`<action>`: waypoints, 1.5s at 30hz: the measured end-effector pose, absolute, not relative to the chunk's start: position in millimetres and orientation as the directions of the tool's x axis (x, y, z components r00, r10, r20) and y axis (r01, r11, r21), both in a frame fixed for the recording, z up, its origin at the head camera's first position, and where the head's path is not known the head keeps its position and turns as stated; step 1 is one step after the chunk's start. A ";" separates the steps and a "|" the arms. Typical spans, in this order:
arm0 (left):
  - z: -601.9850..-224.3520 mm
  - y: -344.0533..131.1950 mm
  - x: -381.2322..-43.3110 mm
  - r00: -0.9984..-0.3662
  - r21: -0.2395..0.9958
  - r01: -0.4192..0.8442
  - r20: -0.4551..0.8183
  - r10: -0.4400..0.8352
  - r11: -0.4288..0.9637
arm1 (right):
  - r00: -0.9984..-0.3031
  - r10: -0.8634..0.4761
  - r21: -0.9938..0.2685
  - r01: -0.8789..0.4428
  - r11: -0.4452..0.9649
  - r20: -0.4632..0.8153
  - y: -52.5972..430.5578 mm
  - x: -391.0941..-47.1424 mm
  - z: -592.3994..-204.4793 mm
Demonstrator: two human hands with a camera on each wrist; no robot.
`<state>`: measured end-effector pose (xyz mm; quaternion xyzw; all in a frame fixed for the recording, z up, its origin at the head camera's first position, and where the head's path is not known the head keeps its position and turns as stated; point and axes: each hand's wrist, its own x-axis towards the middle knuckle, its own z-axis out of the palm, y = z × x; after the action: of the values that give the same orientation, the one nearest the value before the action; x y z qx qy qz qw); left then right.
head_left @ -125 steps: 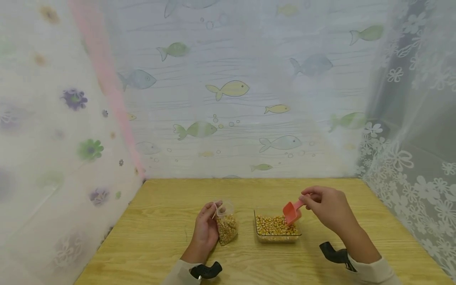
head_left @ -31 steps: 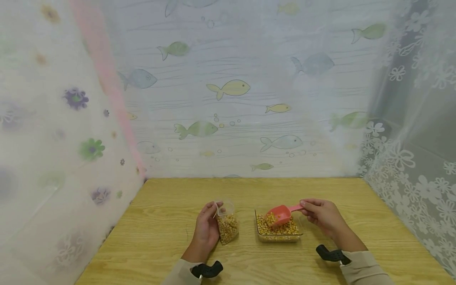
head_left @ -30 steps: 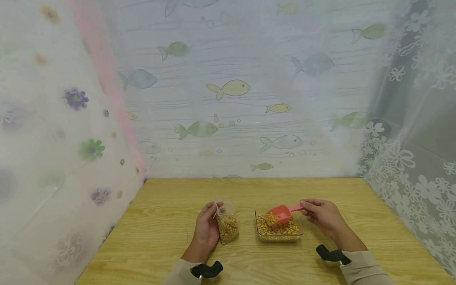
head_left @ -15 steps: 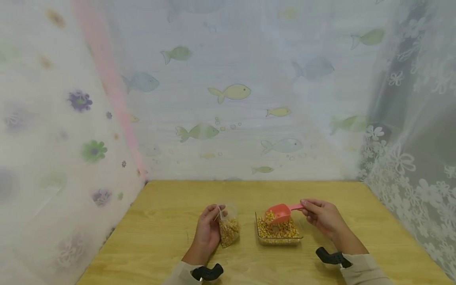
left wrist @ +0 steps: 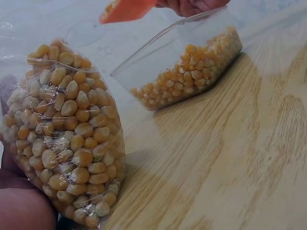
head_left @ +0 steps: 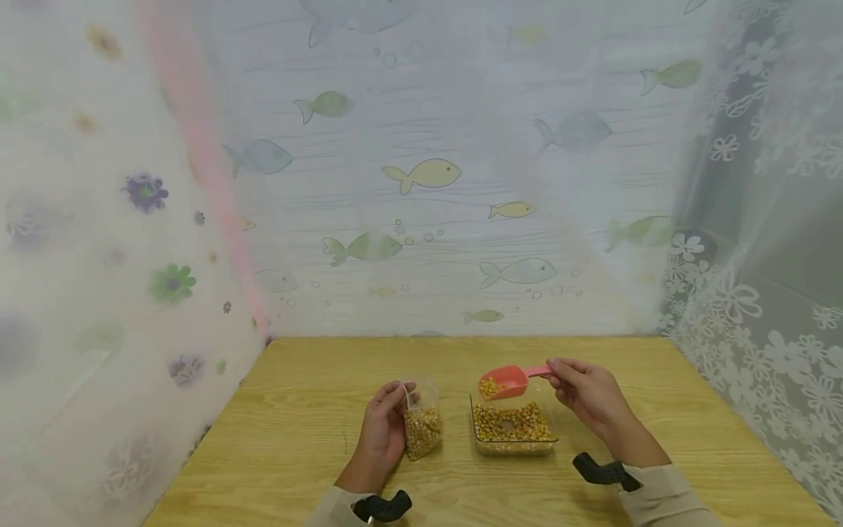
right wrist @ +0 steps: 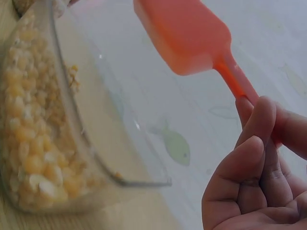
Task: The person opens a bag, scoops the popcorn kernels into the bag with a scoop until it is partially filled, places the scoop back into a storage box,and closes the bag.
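Note:
My left hand (head_left: 385, 428) holds a clear plastic bag (head_left: 424, 433) by its upper edge, thumb and fingers at the mouth. Corn kernels (left wrist: 72, 129) fill most of the bag, which stands on the table. Pinched by the handle in my right hand (head_left: 589, 399) is a pink scoop (head_left: 507, 382), bearing a small heap of kernels. It is raised above a clear rectangular container (head_left: 515, 448) of corn kernels, over its back left part. In the right wrist view the scoop (right wrist: 187, 38) shows its underside, thumb and fingers closed on the handle (right wrist: 237, 81).
The wooden table (head_left: 316, 380) bears the bag and, to its right, the container. Behind it hangs a fish-print curtain (head_left: 435, 241). Flowered sheets stand at the left (head_left: 99, 293) and right. Each wrist wears a black bracket (head_left: 602, 470).
The scoop has dipped into the corn, taken up kernels and risen out of the container, shifting left. A hollow shows in the corn. My left hand keeps its hold on the bag.

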<state>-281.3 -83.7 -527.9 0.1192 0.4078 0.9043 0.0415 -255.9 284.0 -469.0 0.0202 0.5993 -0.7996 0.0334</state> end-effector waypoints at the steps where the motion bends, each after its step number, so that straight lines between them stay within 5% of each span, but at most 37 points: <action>1: -527.8 -83.6 -281.4 -0.968 0.748 0.023 0.183 0.172 -0.664 | -0.997 -0.031 -0.955 0.072 -0.287 -0.065 282.8 -256.2 -467.2; 31: -527.4 -82.7 -280.9 -0.966 0.739 0.022 0.189 0.175 -0.673 | -0.997 -0.068 -0.953 -0.021 -0.301 0.044 212.8 -272.0 -426.3; 45: -530.3 -85.4 -280.9 -0.947 0.738 0.052 0.250 0.200 -0.673 | -0.990 -0.070 -0.981 -0.114 -0.156 0.126 190.7 -274.8 -419.4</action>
<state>-280.9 -85.4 -530.3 0.1568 0.4022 0.9011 0.0411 -274.8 190.7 -419.4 -0.0710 0.6494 -0.7569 -0.0144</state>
